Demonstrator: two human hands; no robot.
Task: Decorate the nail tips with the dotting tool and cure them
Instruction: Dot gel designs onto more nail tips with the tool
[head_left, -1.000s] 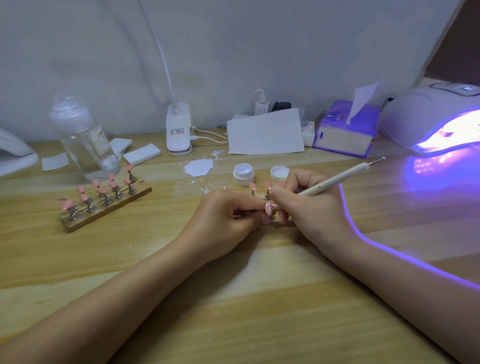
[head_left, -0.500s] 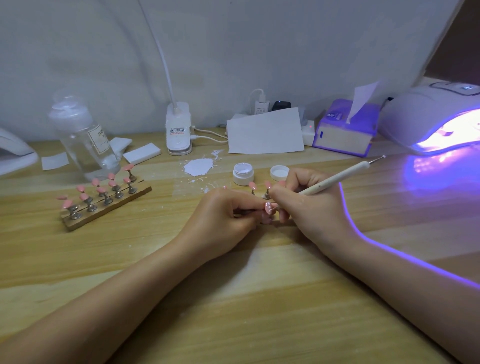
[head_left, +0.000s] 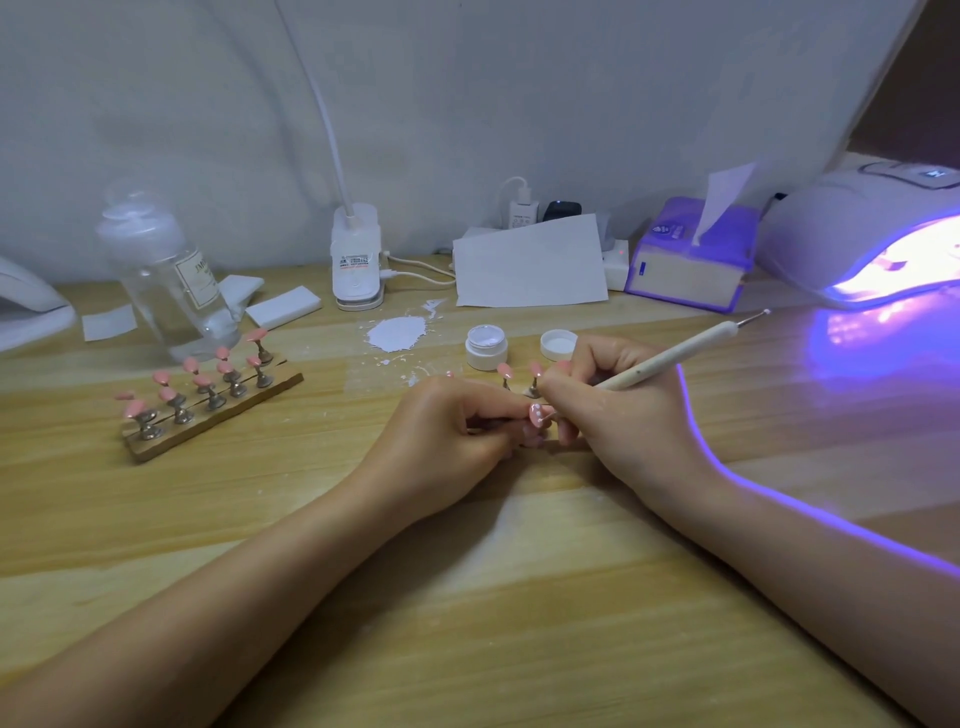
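Note:
My left hand (head_left: 447, 436) pinches the stem of a pink nail tip (head_left: 537, 414) that carries white dots. My right hand (head_left: 618, 410) grips the white dotting tool (head_left: 675, 356) like a pen, its lower end at that tip and its metal upper end pointing up right. Two more pink tips on metal stands (head_left: 519, 379) sit just behind my fingers. A wooden holder (head_left: 213, 415) at the left carries several pink tips. An open white gel pot (head_left: 486, 347) and its lid (head_left: 558, 344) stand behind. The curing lamp (head_left: 872, 244) glows violet at the right.
A clear pump bottle (head_left: 166, 270), white pads (head_left: 283, 308), a clip lamp base (head_left: 357, 260), a sheet of paper (head_left: 530, 270) and a tissue box (head_left: 691, 260) line the back of the wooden table (head_left: 467, 597). White paint smears (head_left: 397, 333) lie near the gel pot.

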